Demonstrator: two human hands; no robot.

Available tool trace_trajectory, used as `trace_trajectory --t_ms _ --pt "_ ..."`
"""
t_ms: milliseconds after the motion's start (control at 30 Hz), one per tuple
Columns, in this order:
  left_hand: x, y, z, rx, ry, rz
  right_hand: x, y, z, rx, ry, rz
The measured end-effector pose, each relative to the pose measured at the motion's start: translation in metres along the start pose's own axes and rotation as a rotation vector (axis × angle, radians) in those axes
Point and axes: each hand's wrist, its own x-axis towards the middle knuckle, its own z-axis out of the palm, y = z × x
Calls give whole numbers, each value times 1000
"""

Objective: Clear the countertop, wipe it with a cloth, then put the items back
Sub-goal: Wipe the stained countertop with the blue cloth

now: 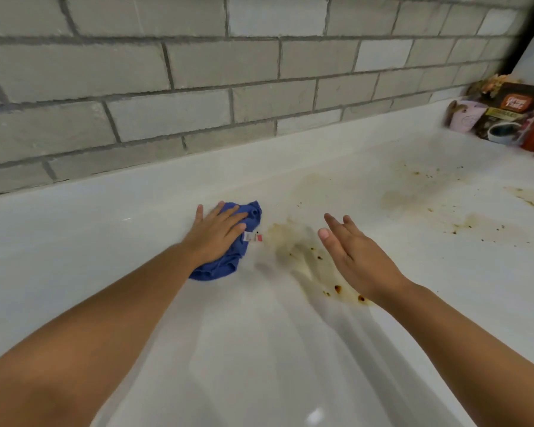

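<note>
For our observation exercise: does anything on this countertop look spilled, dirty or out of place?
Yes. Brown stains with dark specks spread over the white countertop, from just right of the cloth under the left hand to near the packets at the far right. The right hand hovers open above one patch.

Far right, on the countertop point(367, 334): a dark coffee package point(506, 118) bears an orange emblem with pale lettering and a yellow printed band beneath, both too blurred for me to read. Under my left hand point(215, 235), the blue cloth point(225, 268) carries a white-and-red tag point(252, 236), its print illegible.
</note>
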Motion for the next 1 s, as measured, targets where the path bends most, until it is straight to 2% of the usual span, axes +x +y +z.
trace_trajectory --t_ms 100,267,333,500,633,700,767,900,1000 --pt "14 -14 -13 165 106 -116 -10 5 -7 -17 15 -2" --pt "32 -7 -10 -91 80 -248 -28 23 -19 -6 33 32" --pt "33 1 -3 -76 54 -272 -35 26 -20 9 28 35" --pt "-7 66 6 -130 22 -88 -47 28 -23 32 31 15" --pt "-84 118 7 -202 2 168 -59 31 -28 31 45 6" --pt "-110 117 6 -279 6 187 -67 40 -33 11 40 21" --pt "-109 103 4 -237 28 99 -77 56 -37 -35 7 62" --pt "-79 80 -1 -148 -29 -294 -99 98 -48 -152 -57 195" --pt "-72 98 2 -104 -24 -370 -114 132 -54 -221 -92 313"
